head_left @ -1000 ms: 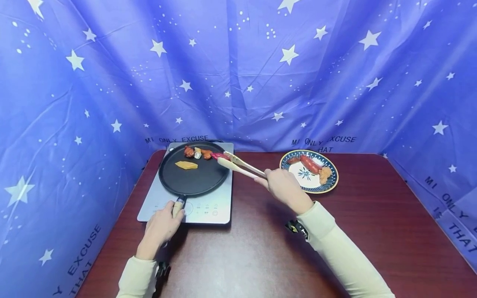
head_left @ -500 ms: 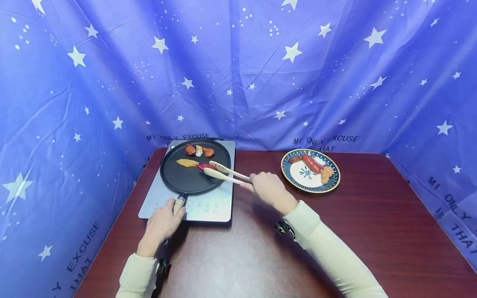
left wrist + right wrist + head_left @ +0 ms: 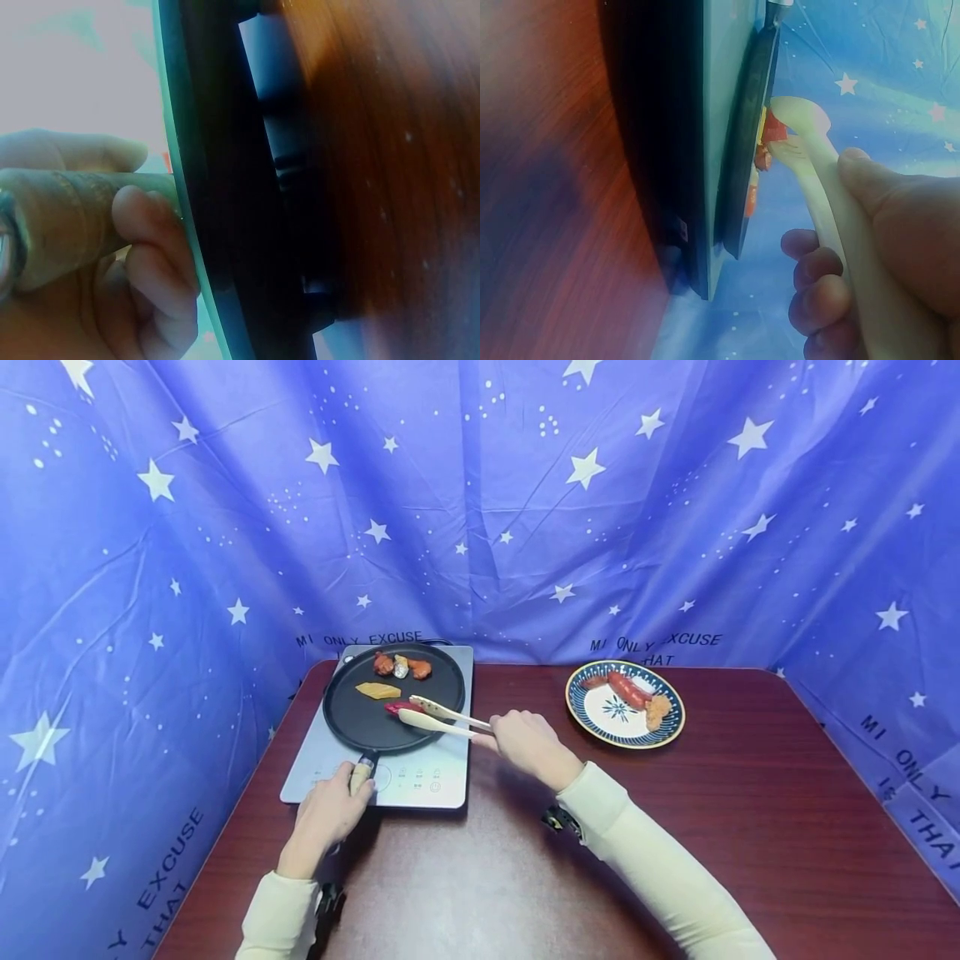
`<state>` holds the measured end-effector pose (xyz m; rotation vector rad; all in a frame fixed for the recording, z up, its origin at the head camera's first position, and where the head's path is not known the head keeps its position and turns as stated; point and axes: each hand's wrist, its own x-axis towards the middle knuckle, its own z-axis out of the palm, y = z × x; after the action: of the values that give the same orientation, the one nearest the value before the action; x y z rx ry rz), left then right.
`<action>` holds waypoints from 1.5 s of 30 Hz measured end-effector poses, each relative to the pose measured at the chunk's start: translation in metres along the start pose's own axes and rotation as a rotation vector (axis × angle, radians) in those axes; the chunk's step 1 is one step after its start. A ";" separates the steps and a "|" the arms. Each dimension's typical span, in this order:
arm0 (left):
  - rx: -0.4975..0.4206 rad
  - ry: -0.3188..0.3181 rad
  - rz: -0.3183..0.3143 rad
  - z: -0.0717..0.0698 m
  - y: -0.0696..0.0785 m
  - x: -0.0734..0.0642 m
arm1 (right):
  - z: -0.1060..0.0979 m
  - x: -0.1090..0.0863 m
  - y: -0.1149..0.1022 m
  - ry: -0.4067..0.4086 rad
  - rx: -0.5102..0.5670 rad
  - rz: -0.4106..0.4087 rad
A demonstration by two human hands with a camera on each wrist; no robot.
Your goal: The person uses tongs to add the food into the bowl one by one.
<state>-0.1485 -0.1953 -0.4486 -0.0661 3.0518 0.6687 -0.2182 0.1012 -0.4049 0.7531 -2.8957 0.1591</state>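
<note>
My left hand (image 3: 330, 810) grips the wooden handle (image 3: 75, 214) of a round black frying pan (image 3: 360, 722), which stands on a silver induction cooktop (image 3: 300, 781). Pale tongs (image 3: 438, 724) are in my right hand (image 3: 531, 745), fingers and thumb curled round both arms. Their tips lie either side of a dark red food piece (image 3: 394, 707), low over the pan; whether it touches the pan I cannot tell. Just behind it lies a flat yellow piece (image 3: 378, 691). Along the pan's far side sit a reddish-brown chunk (image 3: 383, 663), a pale, shiny piece (image 3: 401, 667) and an orange-brown piece (image 3: 420, 669).
On the right of the dark red wooden table (image 3: 750, 793) stands a blue-patterned plate (image 3: 573, 702) holding sausages (image 3: 627, 690) and a crumbly golden piece (image 3: 657, 711). A blue star-printed curtain (image 3: 480, 527) encloses the back and sides.
My right hand has moved left and toward me, carrying the tongs and red piece from the pan's right edge to the front of the yellow piece. The left hand has stayed on the handle.
</note>
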 end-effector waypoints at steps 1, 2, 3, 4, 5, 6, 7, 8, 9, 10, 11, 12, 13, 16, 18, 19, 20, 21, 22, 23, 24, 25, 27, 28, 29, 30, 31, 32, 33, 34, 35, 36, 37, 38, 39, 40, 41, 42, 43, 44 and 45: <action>-0.001 0.001 0.000 0.000 0.000 0.000 | 0.001 0.001 0.000 -0.002 0.002 0.001; -0.002 0.000 0.000 0.000 0.000 0.000 | 0.001 0.001 -0.001 -0.003 0.003 0.002; -0.003 -0.001 0.000 0.000 0.000 0.000 | 0.001 0.002 -0.001 -0.002 0.005 0.004; -0.005 -0.004 -0.001 -0.001 0.000 0.000 | 0.002 0.003 -0.002 0.000 0.008 0.004; -0.006 -0.006 -0.003 -0.001 0.000 0.000 | 0.002 0.003 -0.003 0.002 0.009 0.004; -0.007 -0.010 -0.006 -0.001 0.000 0.000 | 0.002 0.004 -0.005 0.002 0.011 0.003; -0.008 -0.011 -0.007 -0.001 0.001 0.000 | 0.002 0.005 -0.006 0.003 0.012 0.000; -0.008 -0.011 -0.007 -0.002 0.001 0.000 | 0.003 0.006 -0.007 0.000 0.009 0.001; -0.007 -0.012 -0.008 -0.002 0.001 -0.001 | 0.003 0.006 -0.008 0.000 0.010 -0.001; -0.007 -0.014 -0.008 -0.002 0.002 -0.001 | 0.003 0.007 -0.009 0.000 0.007 -0.004; -0.005 -0.014 -0.008 -0.003 0.002 -0.001 | 0.003 0.007 -0.010 0.001 0.005 -0.007; -0.006 -0.014 -0.007 -0.003 0.002 -0.001 | 0.004 0.008 -0.011 0.002 0.003 -0.012; -0.005 -0.013 -0.006 -0.003 0.003 -0.002 | 0.004 0.008 -0.012 0.004 0.001 -0.015; -0.003 -0.013 -0.007 -0.003 0.003 -0.002 | 0.004 0.010 -0.015 0.013 -0.006 -0.029; -0.003 -0.011 -0.008 -0.003 0.002 -0.001 | 0.004 0.012 -0.017 0.015 -0.010 -0.033; -0.003 -0.009 -0.007 -0.003 0.002 -0.001 | 0.004 0.013 -0.018 0.015 -0.011 -0.033; -0.003 -0.009 -0.007 -0.003 0.002 -0.001 | 0.004 0.014 -0.019 0.015 -0.010 -0.033; -0.004 -0.010 -0.008 -0.003 0.003 -0.001 | 0.004 0.016 -0.020 0.010 -0.007 -0.030; -0.004 -0.011 -0.008 -0.003 0.002 -0.001 | 0.004 0.017 -0.021 0.004 -0.003 -0.027; -0.004 -0.013 -0.008 -0.003 0.002 -0.001 | 0.004 0.018 -0.022 -0.005 -0.003 -0.023; -0.003 -0.014 -0.008 -0.003 0.002 0.000 | 0.005 0.019 -0.023 -0.015 -0.002 -0.021; -0.002 -0.015 -0.008 -0.003 0.002 -0.001 | 0.005 0.020 -0.024 -0.025 -0.001 -0.017; 0.000 -0.019 -0.010 -0.002 0.002 -0.001 | 0.005 0.022 -0.026 -0.043 0.002 -0.013; 0.001 -0.019 -0.010 -0.002 0.002 0.000 | 0.006 0.023 -0.027 -0.048 0.001 -0.011; 0.001 -0.020 -0.010 -0.002 0.002 0.000 | 0.005 0.024 -0.028 -0.051 0.002 -0.010; 0.002 -0.018 -0.009 -0.002 0.002 0.000 | 0.005 0.025 -0.029 -0.052 0.007 -0.010; 0.002 -0.016 -0.008 -0.003 0.002 -0.001 | 0.005 0.026 -0.030 -0.053 0.006 -0.009; 0.002 -0.014 -0.007 -0.003 0.002 -0.001 | 0.005 0.027 -0.032 -0.056 0.006 -0.009; 0.001 -0.012 -0.006 -0.003 0.001 -0.001 | 0.005 0.028 -0.033 -0.058 0.000 -0.009; 0.000 -0.012 -0.007 -0.003 0.001 -0.001 | 0.005 0.029 -0.034 -0.061 0.000 -0.009; -0.001 -0.011 -0.007 -0.003 0.001 -0.001 | 0.005 0.030 -0.036 -0.064 -0.003 -0.010; -0.002 -0.010 -0.007 -0.003 0.001 -0.001 | 0.005 0.031 -0.037 -0.067 -0.009 -0.012; -0.003 -0.010 -0.007 -0.003 0.001 -0.001 | 0.005 0.032 -0.038 -0.071 -0.014 -0.013; -0.005 -0.011 -0.007 -0.003 0.001 -0.001 | 0.005 0.033 -0.040 -0.075 -0.018 -0.014; -0.007 -0.010 -0.007 -0.002 0.001 -0.001 | 0.005 0.033 -0.041 -0.078 -0.023 -0.015; -0.009 -0.010 -0.006 -0.002 0.001 -0.001 | 0.005 0.034 -0.042 -0.083 -0.025 -0.015; -0.009 -0.008 -0.004 -0.002 0.001 -0.001 | 0.005 0.035 -0.044 -0.087 -0.029 -0.014; -0.011 -0.007 -0.003 -0.002 0.001 -0.001 | 0.004 0.035 -0.045 -0.091 -0.032 -0.011; -0.011 -0.006 -0.001 -0.002 0.001 -0.001 | 0.004 0.036 -0.046 -0.094 -0.030 -0.008; -0.012 -0.006 -0.001 -0.001 0.001 -0.001 | 0.004 0.037 -0.047 -0.098 -0.032 -0.003; -0.013 -0.006 -0.002 -0.001 0.001 -0.001 | 0.004 0.037 -0.047 -0.099 -0.031 0.002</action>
<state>-0.1473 -0.1952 -0.4471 -0.0672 3.0415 0.6876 -0.2276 0.0417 -0.3997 0.7740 -2.9844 0.0787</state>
